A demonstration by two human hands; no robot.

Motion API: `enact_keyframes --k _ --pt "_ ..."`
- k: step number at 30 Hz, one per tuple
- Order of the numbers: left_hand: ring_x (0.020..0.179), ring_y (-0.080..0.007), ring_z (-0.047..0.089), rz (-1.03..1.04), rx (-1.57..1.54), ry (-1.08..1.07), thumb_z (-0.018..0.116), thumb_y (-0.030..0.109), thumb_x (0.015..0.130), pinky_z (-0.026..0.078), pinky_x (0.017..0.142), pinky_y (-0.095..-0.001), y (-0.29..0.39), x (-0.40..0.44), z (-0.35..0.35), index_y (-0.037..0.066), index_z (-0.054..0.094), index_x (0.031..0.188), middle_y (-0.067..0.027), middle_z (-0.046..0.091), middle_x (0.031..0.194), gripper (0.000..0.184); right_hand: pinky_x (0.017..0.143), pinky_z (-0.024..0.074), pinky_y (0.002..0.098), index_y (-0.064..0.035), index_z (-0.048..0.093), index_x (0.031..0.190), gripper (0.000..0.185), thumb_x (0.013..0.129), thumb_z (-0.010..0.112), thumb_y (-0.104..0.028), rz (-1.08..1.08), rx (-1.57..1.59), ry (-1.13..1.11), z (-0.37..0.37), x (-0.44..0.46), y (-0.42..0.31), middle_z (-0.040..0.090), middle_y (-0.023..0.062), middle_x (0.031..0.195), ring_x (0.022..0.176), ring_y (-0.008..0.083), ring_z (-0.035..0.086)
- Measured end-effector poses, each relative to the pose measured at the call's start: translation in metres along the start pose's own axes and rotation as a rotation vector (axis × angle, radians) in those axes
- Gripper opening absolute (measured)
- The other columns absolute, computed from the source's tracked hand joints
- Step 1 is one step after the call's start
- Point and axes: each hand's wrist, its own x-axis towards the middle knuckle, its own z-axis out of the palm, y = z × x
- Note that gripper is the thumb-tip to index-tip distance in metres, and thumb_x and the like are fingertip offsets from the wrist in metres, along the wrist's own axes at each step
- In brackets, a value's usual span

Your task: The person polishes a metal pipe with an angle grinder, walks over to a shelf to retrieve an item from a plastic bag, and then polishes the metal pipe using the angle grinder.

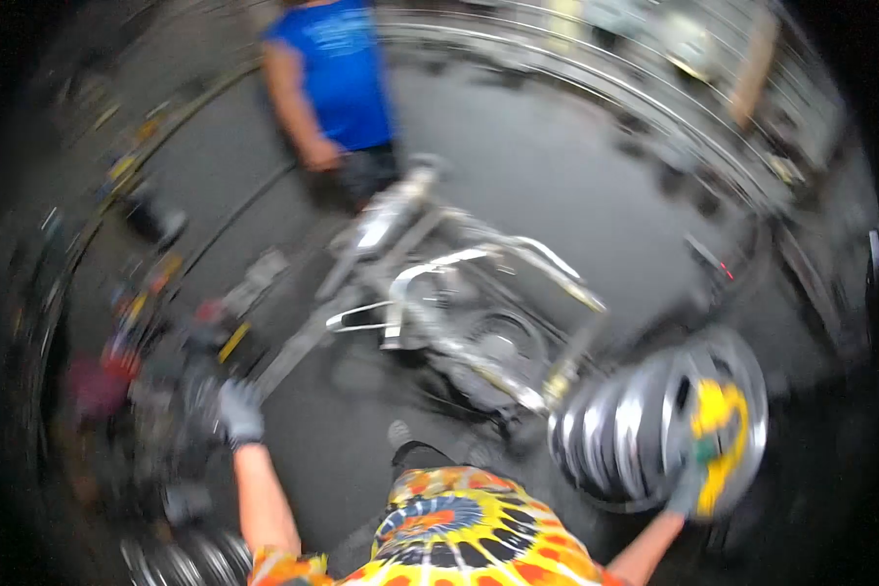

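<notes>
My left hand (pixel 241 412), in a grey glove, reaches out at the left, near the lower end of a long flat grey bar (pixel 296 361). Blur smears its fingers, so whether it grips anything is unclear. At the right, my gloved right hand (pixel 691 485) is closed around a yellow handheld tool (pixel 721 464) with a green part; its exact kind does not show. The tool is up against the end of a stack of shiny ribbed metal wheels (pixel 620 430). Between my hands stands a metal frame machine (pixel 449 303) with bent tubes and a round part low down.
A person in a blue sleeveless shirt (pixel 347 73) stands beyond the machine. Blurred tools and coloured items (pixel 132 361) line the left side. More ribbed metal (pixel 190 562) lies at the lower left. Rails and shelving (pixel 654 98) run along the back right.
</notes>
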Motion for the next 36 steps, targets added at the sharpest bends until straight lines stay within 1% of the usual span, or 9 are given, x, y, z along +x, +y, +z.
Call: enact_keyframes --k 4,9,11,16,19,25,28,32,36 --pt "0.095 -0.0236 0.067 0.195 0.143 0.130 0.070 0.027 0.098 0.057 0.077 -0.0398 0.008 -0.031 0.015 0.008 0.059 0.131 -0.0085 0.065 0.119 0.040 0.094 0.0547 0.0351 0.0004 0.062 0.138 0.048 0.102 0.065 -0.031 -0.158 -0.208 -0.032 0.078 0.035 -0.079 0.067 0.0139 0.131 0.107 0.0248 0.067" --pt "0.076 -0.0188 0.065 0.402 0.522 0.211 0.059 0.022 0.104 0.053 0.059 -0.0337 0.098 -0.041 0.034 0.022 0.027 0.164 -0.0090 0.067 0.120 0.068 0.094 0.0549 0.0355 0.0006 0.059 0.140 0.049 0.102 0.064 -0.030 -0.241 -0.290 -0.107 0.134 0.033 -0.116 0.067 0.0142 0.131 0.108 0.0253 0.067" --pt "0.053 -0.0143 0.054 0.556 0.494 0.252 0.062 0.011 0.097 0.045 0.045 -0.0324 0.134 -0.046 0.048 0.012 0.023 0.162 -0.0045 0.058 0.077 0.075 0.094 0.0549 0.0357 0.0007 0.058 0.141 0.049 0.102 0.064 -0.030 -0.266 -0.304 -0.133 0.150 0.030 -0.125 0.067 0.0143 0.132 0.108 0.0255 0.067" --pt "0.073 -0.0156 0.064 0.537 0.510 0.181 0.063 0.025 0.103 0.054 0.058 -0.0306 0.132 -0.028 0.014 0.010 0.046 0.146 -0.0059 0.067 0.098 0.048 0.094 0.0550 0.0361 0.0009 0.056 0.143 0.050 0.102 0.063 -0.028 -0.313 -0.323 -0.181 0.175 0.032 -0.134 0.067 0.0146 0.132 0.108 0.0260 0.067" --pt "0.073 -0.0162 0.066 0.416 0.572 0.002 0.060 0.038 0.106 0.054 0.061 -0.0331 0.058 -0.072 -0.006 0.009 0.065 0.104 -0.0036 0.067 0.090 0.030 0.094 0.0551 0.0363 0.0011 0.054 0.144 0.051 0.103 0.063 -0.028 -0.335 -0.323 -0.208 0.187 0.034 -0.142 0.067 0.0148 0.132 0.109 0.0263 0.067" --pt "0.083 -0.0233 0.070 -0.267 0.570 0.128 0.063 0.037 0.104 0.058 0.068 -0.0417 -0.151 -0.175 -0.086 0.008 0.067 0.114 -0.0079 0.071 0.096 0.031 0.094 0.0552 0.0368 0.0013 0.051 0.146 0.053 0.103 0.062 -0.026 -0.356 -0.349 -0.203 0.191 0.032 -0.146 0.066 0.0151 0.133 0.109 0.0269 0.067" --pt "0.093 -0.0374 0.074 0.176 2.017 -0.442 0.058 0.035 0.097 0.059 0.081 -0.0475 -0.246 -0.199 -0.175 0.006 0.077 0.102 -0.0255 0.074 0.092 0.034 0.094 0.0553 0.0371 0.0014 0.049 0.148 0.053 0.103 0.062 -0.025 -0.368 -0.361 -0.191 0.192 0.026 -0.150 0.066 0.0153 0.133 0.109 0.0272 0.067" --pt "0.119 -0.0416 0.069 -0.567 1.421 0.003 0.057 0.040 0.094 0.055 0.099 -0.0453 -0.287 -0.216 -0.243 0.001 0.078 0.108 -0.0299 0.072 0.120 0.047 0.094 0.0554 0.0374 0.0016 0.047 0.149 0.055 0.103 0.061 -0.024 -0.391 -0.371 -0.169 0.202 0.016 -0.156 0.066 0.0155 0.134 0.110 0.0276 0.067" --pt "0.120 -0.0415 0.068 -0.351 1.699 -0.042 0.052 0.042 0.098 0.053 0.104 -0.0452 -0.266 -0.189 -0.293 0.004 0.078 0.110 -0.0256 0.074 0.120 0.048 0.094 0.0555 0.0378 0.0018 0.045 0.151 0.056 0.104 0.061 -0.023 -0.433 -0.390 -0.137 0.216 -0.007 -0.172 0.066 0.0158 0.134 0.110 0.0279 0.067"
